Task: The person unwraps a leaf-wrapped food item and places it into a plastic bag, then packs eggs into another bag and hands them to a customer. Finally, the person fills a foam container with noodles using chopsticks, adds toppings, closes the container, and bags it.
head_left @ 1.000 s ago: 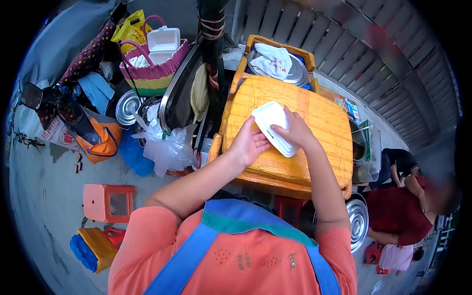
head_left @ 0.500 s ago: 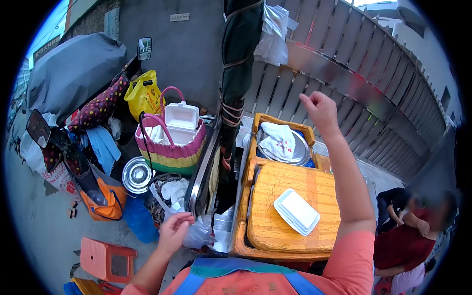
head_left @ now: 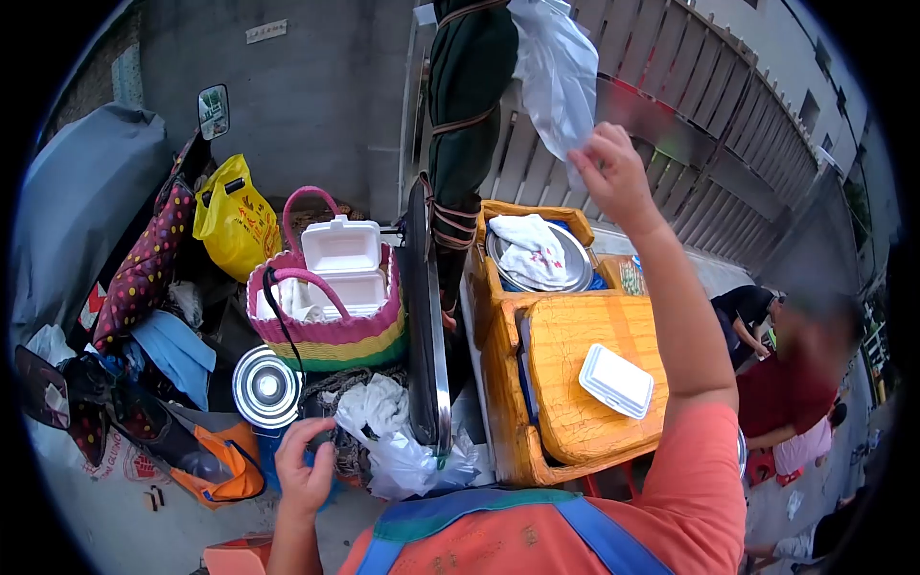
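My right hand (head_left: 613, 172), raised at the upper right, pinches the lower end of a translucent plastic bag (head_left: 559, 72). The bag hangs beside a dark green wrapped pole (head_left: 468, 115) and is stretched toward my fingers. My left hand (head_left: 305, 470) is held low on the left with thumb and fingers apart, nothing in it. Close to it lie a crumpled plastic bag (head_left: 412, 465) and a silver lid (head_left: 267, 387). A closed white foam takeaway box (head_left: 616, 381) rests on the orange taped lid (head_left: 565, 422) of a large box.
A pink, yellow and green woven basket (head_left: 355, 345) holds open white foam boxes (head_left: 341, 246). Behind it hangs a yellow bag (head_left: 235, 220). A cloth (head_left: 529, 251) lies on a round metal lid (head_left: 575, 264). People (head_left: 805, 383) are at the right.
My right hand has reached the hanging plastic bag and pulls its end down and right. My left hand has lowered and moved left, its fingers opening. The view has shifted.
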The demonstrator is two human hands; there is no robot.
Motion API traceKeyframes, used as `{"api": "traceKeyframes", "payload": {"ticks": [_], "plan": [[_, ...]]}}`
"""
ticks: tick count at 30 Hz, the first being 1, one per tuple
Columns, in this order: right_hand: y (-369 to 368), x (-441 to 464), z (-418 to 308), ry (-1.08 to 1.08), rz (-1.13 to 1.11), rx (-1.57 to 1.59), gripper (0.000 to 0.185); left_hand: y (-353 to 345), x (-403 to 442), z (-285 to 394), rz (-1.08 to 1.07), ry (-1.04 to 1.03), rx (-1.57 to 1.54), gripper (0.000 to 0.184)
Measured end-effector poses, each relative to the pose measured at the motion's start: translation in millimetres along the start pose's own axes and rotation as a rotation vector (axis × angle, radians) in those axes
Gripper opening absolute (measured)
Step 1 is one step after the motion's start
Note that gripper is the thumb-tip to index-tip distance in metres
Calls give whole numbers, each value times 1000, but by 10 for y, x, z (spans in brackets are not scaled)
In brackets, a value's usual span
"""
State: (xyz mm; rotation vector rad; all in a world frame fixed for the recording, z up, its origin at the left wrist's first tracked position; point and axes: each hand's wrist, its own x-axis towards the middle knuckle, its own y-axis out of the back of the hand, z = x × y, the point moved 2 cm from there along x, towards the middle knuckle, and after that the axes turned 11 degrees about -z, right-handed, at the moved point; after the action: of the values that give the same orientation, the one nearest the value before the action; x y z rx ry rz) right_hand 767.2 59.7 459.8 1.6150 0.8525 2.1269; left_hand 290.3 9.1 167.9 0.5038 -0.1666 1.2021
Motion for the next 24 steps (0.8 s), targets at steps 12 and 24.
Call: {"api": "traceKeyframes", "payload": {"ticks": [12,24], "plan": [[-63,-2721,-2148,-1065,417,1696,12,-2392,1128,1295,-757,-829,197,71],[941,-4089,-2200,-1292,20,1490,36,-3163,491,1705,-1329,-420,-359,24]]}}
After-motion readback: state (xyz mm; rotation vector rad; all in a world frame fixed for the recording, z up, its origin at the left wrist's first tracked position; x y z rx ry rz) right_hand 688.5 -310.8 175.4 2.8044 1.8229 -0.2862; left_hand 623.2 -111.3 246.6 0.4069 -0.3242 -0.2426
